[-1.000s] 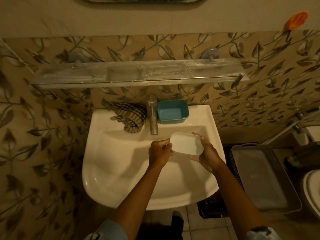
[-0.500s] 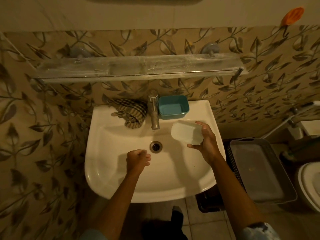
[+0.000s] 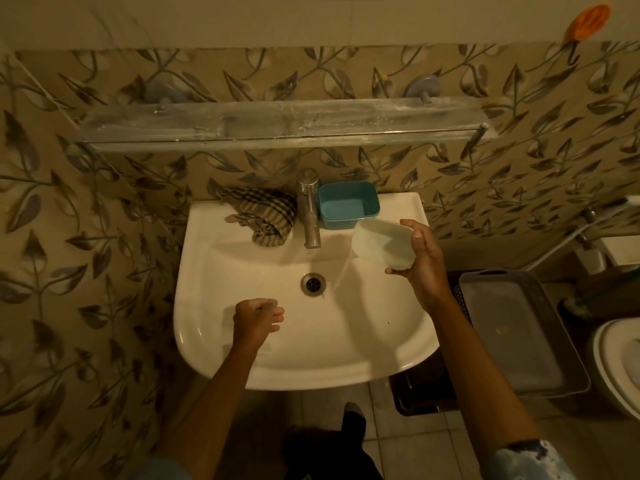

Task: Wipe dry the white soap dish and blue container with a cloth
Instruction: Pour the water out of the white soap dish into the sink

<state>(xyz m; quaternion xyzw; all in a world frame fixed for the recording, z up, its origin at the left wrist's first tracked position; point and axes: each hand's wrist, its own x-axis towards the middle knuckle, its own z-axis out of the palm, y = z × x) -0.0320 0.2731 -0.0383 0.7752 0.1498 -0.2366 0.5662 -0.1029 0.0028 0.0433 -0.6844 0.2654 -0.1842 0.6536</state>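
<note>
- Over the basin (image 3: 214, 271), my right hand (image 3: 424, 265) grips the tilted white soap dish (image 3: 381, 242), draining it.
- Left hand (image 3: 256, 318) fisted, empty; next I'd grab the far checked cloth (image 3: 266, 216).

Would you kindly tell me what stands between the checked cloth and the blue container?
The metal tap stands between the checked cloth and the blue container on the back ledge of the sink, as the head view shows.
</note>
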